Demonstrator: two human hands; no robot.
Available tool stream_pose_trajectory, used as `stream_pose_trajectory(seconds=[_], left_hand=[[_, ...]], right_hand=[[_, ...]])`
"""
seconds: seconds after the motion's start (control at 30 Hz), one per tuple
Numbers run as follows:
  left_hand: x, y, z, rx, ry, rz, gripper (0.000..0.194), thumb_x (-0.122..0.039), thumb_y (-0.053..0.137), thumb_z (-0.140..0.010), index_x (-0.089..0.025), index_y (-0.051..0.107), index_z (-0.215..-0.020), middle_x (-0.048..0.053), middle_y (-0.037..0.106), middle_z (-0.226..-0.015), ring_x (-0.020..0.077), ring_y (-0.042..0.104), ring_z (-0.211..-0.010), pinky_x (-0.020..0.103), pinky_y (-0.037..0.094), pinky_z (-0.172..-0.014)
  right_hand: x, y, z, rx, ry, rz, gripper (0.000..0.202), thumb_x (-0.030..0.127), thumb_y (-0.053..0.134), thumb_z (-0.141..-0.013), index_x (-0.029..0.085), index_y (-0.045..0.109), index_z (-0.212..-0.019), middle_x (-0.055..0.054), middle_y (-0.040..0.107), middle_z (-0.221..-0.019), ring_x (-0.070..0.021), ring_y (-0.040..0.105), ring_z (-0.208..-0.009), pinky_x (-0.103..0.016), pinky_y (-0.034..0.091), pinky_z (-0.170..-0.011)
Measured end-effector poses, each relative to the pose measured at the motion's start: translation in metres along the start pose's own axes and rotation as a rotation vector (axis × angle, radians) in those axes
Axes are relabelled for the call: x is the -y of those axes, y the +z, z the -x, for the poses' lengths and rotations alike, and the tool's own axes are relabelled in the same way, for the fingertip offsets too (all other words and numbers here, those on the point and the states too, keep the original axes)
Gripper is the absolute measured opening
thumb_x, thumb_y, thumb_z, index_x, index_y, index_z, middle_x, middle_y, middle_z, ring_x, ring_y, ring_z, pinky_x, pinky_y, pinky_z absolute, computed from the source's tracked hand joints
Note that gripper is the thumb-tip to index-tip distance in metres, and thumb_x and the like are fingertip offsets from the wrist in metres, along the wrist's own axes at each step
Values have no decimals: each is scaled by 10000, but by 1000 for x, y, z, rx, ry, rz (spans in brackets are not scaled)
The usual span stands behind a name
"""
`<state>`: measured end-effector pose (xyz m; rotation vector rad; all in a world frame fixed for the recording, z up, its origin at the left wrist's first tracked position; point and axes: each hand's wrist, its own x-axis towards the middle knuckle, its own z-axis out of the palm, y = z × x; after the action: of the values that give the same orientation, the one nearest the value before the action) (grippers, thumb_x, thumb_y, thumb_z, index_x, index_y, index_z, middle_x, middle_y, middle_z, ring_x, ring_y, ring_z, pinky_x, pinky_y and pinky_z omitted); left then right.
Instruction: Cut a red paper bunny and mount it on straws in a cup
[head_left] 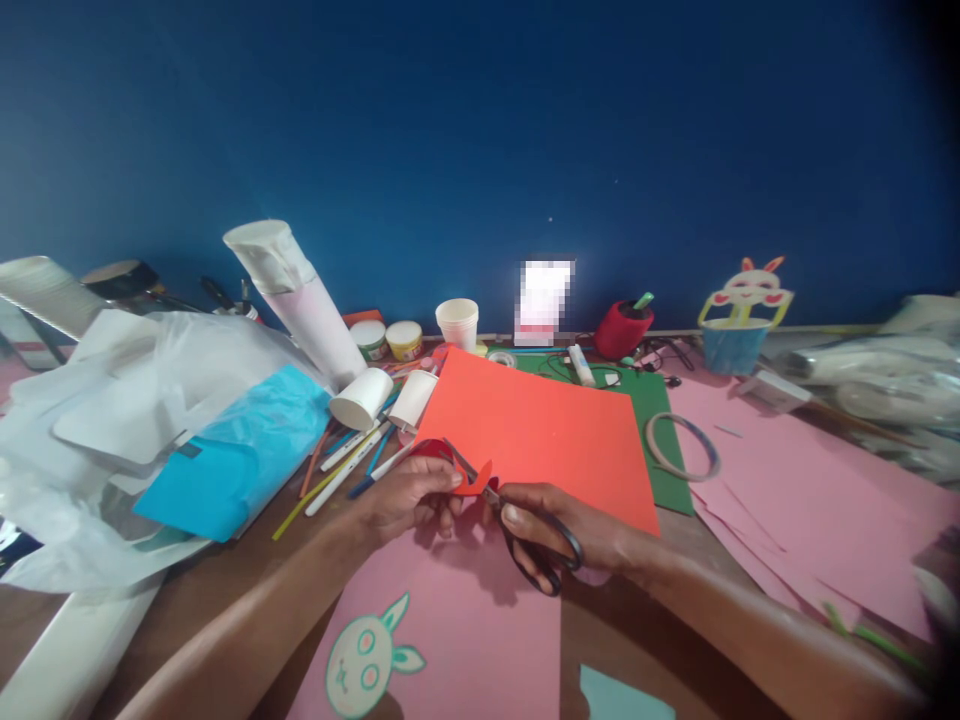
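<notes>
Left hand (412, 492): a small red paper piece (472, 487) is pinched by the fingers.
Right hand (559, 515): black-handled scissors (492, 494) are grasped, with fingers passed through the handles.
Paper piece: held at the blades, above the near edge of the orange sheet (540, 430).
Rabbit face (360, 667): seen on the pink sheet (480, 640), below the left hand.

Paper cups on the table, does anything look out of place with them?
Yes, slightly: one white cup and a second cup look tipped over near a white marker, while the stack of cups behind them stands upright. They may simply have been laid down; no spill shows.
</notes>
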<state>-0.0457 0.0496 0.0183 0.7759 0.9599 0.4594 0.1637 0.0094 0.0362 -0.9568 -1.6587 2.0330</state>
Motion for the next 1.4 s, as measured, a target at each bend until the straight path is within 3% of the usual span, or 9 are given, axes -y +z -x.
stream_pose_trajectory(seconds=[0.5, 0.9, 1.03, 1.4], left_hand=[[4, 0, -2, -2, -17, -57, 173, -270, 623, -692, -129, 529, -656, 0, 611, -532, 87, 542, -380, 183, 411, -400], [3, 0, 0, 47, -27, -39, 195, -278, 631, -692, -122, 533, -628, 6, 604, -519, 94, 531, -366, 209, 433, -416], [3, -1, 0, 71, -39, -32, 188, -266, 626, -702, -116, 544, -625, 9, 599, -515, 89, 526, -372, 224, 457, -443], [4, -2, -1, 93, -39, 9, 188, -258, 626, -703, -103, 555, -624, 16, 588, -508, 97, 526, -379, 226, 460, -434]], right_hand=[[21, -2, 7, 10, 92, 123, 420, 554, 365, -839, 156, 433, -721, 45, 510, -490, -29, 392, -338, -151, 317, -376], [13, -9, 8, 78, 72, 118, 421, 558, 335, -849, 151, 442, -849, 25, 529, -555, -44, 437, -394, -150, 329, -386], [18, -11, 9, 101, 80, 143, 407, 548, 347, -849, 153, 439, -811, 20, 531, -558, -62, 496, -435, -155, 362, -412], [12, -10, 6, 75, 90, 96, 393, 542, 386, -838, 156, 454, -865, 28, 536, -560, -38, 437, -368, -145, 364, -380]])
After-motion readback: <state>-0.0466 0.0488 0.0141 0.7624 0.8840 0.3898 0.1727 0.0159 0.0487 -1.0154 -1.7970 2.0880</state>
